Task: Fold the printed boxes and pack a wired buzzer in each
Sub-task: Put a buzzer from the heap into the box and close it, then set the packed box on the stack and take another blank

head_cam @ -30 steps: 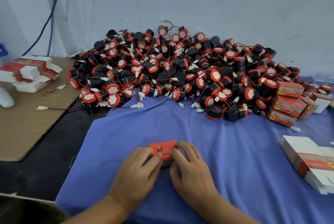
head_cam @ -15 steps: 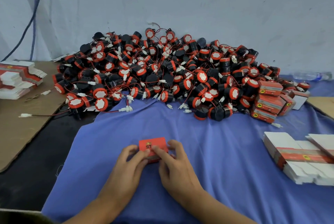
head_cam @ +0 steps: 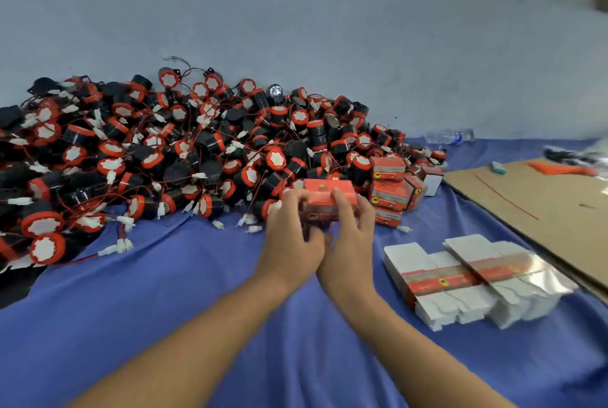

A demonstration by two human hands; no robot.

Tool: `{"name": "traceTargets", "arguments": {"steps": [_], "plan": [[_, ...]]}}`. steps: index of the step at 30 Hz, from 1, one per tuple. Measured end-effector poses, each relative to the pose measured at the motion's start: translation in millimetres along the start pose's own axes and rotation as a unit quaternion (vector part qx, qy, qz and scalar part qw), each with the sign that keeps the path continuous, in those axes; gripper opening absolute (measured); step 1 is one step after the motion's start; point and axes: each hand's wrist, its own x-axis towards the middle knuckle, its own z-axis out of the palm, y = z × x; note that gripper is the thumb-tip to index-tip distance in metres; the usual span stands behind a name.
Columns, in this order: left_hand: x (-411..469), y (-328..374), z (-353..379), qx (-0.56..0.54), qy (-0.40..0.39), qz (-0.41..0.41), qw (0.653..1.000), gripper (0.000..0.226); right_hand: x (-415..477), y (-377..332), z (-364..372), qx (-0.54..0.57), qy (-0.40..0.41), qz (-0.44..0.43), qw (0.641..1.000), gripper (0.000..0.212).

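The left hand [head_cam: 291, 239] and the right hand [head_cam: 353, 236] are side by side, close enough that they seem to touch at the thumbs. Together they grip one red printed box [head_cam: 329, 197]. The left hand's fingers curl round the box's left end. The right hand's fingers are hooked over its top and right end. The box is held long side across, clear of the blue cloth [head_cam: 197, 292]. Blur makes it hard to tell whether its end flaps are tucked in.

The held box is at the near edge of the pile of wired buzzers [head_cam: 197, 151], a heap of black and red cylinders with white caps, thin red leads and white plugs, banked against the grey wall [head_cam: 296, 29]. Just right of the box is a small stack of closed red boxes [head_cam: 390, 183], resting against the pile's right end.

Nearer and further right, two bundles of flat white box blanks [head_cam: 460, 279] with a red printed band lie overlapped on the cloth. Beyond them is a brown cardboard sheet [head_cam: 533, 210]. A clear plastic bottle [head_cam: 450, 136] lies on its side by the wall.
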Motion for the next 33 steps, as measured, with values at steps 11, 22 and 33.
{"name": "traceTargets", "arguments": {"steps": [11,22,33], "plan": [[124,5,144,0.019,-0.165,-0.031,0.986,0.060,119,109,-50,-0.147,-0.005,0.098,0.984,0.066],[174,-52,173,0.141,-0.261,-0.032,0.954,0.075,159,165,-34,-0.204,-0.150,0.126,0.959,0.091],[105,14,178,0.089,-0.206,0.061,0.973,0.033,138,131,-132,-0.260,-0.166,0.047,0.950,0.051]]}}
